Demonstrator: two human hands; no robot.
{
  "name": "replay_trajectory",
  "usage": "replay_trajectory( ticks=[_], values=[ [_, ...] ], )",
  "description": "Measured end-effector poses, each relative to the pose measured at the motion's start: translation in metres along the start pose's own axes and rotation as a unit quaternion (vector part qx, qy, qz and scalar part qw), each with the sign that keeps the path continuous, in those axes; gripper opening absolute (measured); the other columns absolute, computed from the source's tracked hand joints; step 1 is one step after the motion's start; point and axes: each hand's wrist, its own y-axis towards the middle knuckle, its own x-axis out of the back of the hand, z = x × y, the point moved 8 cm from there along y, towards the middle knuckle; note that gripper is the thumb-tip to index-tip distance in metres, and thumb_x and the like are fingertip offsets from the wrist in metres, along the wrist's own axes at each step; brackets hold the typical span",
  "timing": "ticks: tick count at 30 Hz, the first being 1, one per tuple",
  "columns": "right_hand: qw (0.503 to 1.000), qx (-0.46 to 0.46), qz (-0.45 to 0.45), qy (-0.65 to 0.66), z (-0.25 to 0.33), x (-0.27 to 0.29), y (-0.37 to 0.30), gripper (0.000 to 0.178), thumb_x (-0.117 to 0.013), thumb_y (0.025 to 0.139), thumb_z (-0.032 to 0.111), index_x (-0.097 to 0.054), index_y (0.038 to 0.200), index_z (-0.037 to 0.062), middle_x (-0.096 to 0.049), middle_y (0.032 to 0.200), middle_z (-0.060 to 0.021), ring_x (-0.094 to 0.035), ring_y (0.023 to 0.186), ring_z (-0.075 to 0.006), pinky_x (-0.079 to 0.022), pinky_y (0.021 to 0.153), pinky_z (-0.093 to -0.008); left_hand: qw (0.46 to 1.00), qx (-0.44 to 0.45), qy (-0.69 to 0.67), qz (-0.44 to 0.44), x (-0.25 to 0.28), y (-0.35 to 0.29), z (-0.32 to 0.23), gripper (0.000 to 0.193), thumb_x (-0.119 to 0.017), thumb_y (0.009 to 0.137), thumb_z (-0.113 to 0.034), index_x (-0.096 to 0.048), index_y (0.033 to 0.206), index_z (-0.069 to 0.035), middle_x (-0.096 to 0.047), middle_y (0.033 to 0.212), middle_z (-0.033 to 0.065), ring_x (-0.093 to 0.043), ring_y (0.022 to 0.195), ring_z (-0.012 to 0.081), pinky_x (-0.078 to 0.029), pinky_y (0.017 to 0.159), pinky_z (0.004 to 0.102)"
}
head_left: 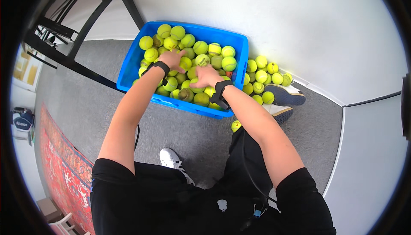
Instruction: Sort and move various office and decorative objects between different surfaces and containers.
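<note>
A blue plastic bin point(242, 59) on the floor in front of me is heaped with yellow-green tennis balls point(201, 47). Over the middle of the heap is my left hand point(172, 60), its fingers and thumb spread around a ball. To its right and a little nearer, my right hand point(208, 76) rests among the balls, also with fingers apart. Both hands seem to touch the balls, and neither has lifted one. Black bands circle both wrists. Some fingertips are partly hidden between the balls.
Loose tennis balls point(261, 76) lie against the wall right of the bin, next to a pair of shoes point(284, 100). A single ball point(236, 126) sits by my right leg. A black metal frame point(92, 29) stands left; a red patterned rug point(64, 162) lies far left.
</note>
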Motion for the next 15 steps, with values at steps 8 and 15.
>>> replay_trajectory(
  ticks=[8, 15],
  values=[
    [0.995, -0.036, 0.031, -0.092, 0.018, 0.000, -0.015, 0.076, -0.055, 0.067, 0.065, -0.043, 0.125, 0.0167, -0.040, 0.128, -0.0137, -0.026, 0.125, -0.0392, -0.047, 0.077, -0.0582, 0.969, 0.056, 0.231, 0.068, -0.012, 0.002, -0.034, 0.085, -0.068, 0.060, -0.058, -0.031, 0.133, -0.033, -0.057, 0.102, 0.0085, -0.062, 0.078, 0.0294, -0.051, 0.048, 0.0484],
    [0.991, -0.093, 0.029, -0.093, 0.010, 0.003, -0.004, 0.100, -0.063, 0.057, 0.068, -0.039, 0.128, 0.0015, -0.049, 0.121, -0.0114, -0.034, 0.121, -0.0360, -0.051, 0.074, -0.0514, 0.975, 0.051, 0.215, 0.031, -0.012, 0.010, -0.030, 0.069, -0.067, 0.065, -0.047, -0.039, 0.126, -0.030, -0.063, 0.083, 0.0069, -0.063, 0.069, 0.0281, -0.051, 0.046, 0.0485]
  ],
)
